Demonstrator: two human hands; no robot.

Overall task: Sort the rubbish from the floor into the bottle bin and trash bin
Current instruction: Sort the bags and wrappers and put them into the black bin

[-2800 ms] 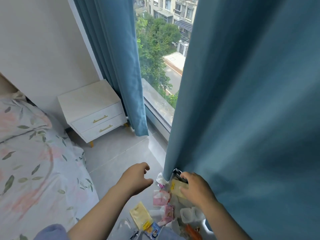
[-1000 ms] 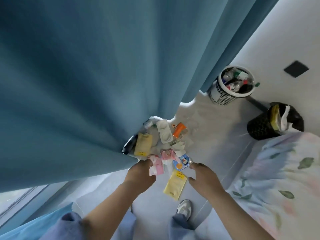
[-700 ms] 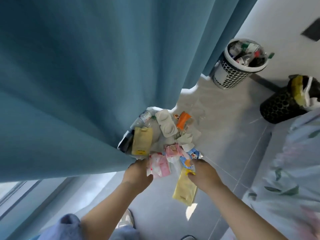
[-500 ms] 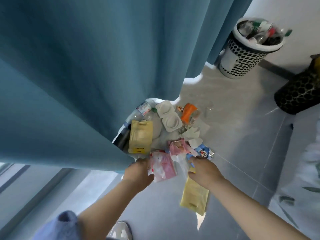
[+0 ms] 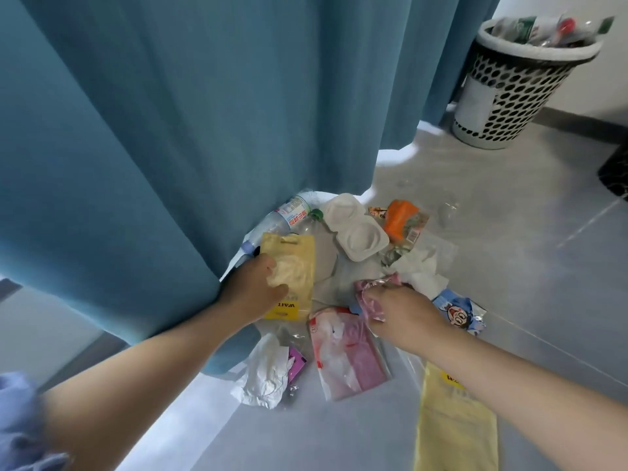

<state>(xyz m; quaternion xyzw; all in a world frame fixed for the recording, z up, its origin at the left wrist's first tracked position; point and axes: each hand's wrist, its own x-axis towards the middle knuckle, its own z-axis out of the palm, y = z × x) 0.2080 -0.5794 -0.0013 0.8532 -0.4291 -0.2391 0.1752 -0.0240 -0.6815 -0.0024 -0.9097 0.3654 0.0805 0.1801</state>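
Note:
Rubbish lies on the grey floor at the foot of a blue curtain [image 5: 210, 107]. My left hand [image 5: 253, 292] grips a yellow pouch [image 5: 295, 263] beside the curtain, thumb on top of it. My right hand [image 5: 402, 312] pinches a crumpled pink wrapper [image 5: 372, 295]. A clear plastic bottle [image 5: 289, 215] lies partly under the curtain behind the pouch. The white perforated bottle bin [image 5: 509, 86], holding several bottles, stands at the back right. Only an edge of the black trash bin [image 5: 616, 173] shows at the right border.
Around my hands lie a white plastic tray [image 5: 356, 231], an orange packet [image 5: 401, 215], white tissue [image 5: 423, 271], a blue cartoon wrapper [image 5: 458, 314], a pink bag [image 5: 346, 356], a crumpled tissue [image 5: 266, 370] and a second yellow pouch [image 5: 455, 430].
The view has dropped closer to the pile. My left hand left the pink bag and took the yellow pouch by the curtain. My right hand left the near yellow pouch and took the pink wrapper.

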